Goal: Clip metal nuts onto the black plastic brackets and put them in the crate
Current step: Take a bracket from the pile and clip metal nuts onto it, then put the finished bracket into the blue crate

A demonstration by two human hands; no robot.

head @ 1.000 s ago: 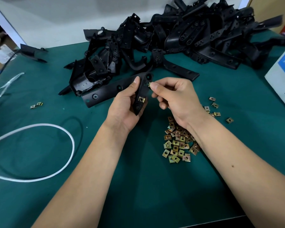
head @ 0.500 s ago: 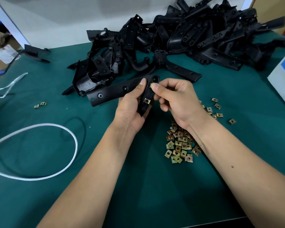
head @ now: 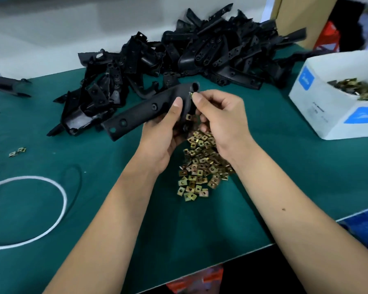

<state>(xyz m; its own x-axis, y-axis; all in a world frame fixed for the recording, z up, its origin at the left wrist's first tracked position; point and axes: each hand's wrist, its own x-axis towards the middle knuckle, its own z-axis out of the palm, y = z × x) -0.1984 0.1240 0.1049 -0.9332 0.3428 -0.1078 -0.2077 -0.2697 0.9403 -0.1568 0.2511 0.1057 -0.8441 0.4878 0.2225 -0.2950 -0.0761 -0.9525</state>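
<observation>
My left hand (head: 165,132) grips a bent black plastic bracket (head: 149,108), whose long arm points left over the green table (head: 115,209). One brass nut (head: 188,117) sits clipped on the bracket's short arm. My right hand (head: 219,115) pinches a second metal nut (head: 191,95) against the bracket's upper end. A loose heap of brass nuts (head: 200,166) lies on the table under my hands. A big pile of black brackets (head: 200,54) fills the back of the table. No crate shows in the head view.
A white cardboard box (head: 331,107) holding more nuts stands at the right. A white cord loop (head: 57,211) lies at the left, with a few stray nuts (head: 17,152) beyond it. A single black part (head: 9,85) sits far left. The table's front edge runs low right.
The bracket has been raised slightly in my hands while my right hand keeps pressing the nut at its top end. The view has shifted, revealing the white box of nuts.
</observation>
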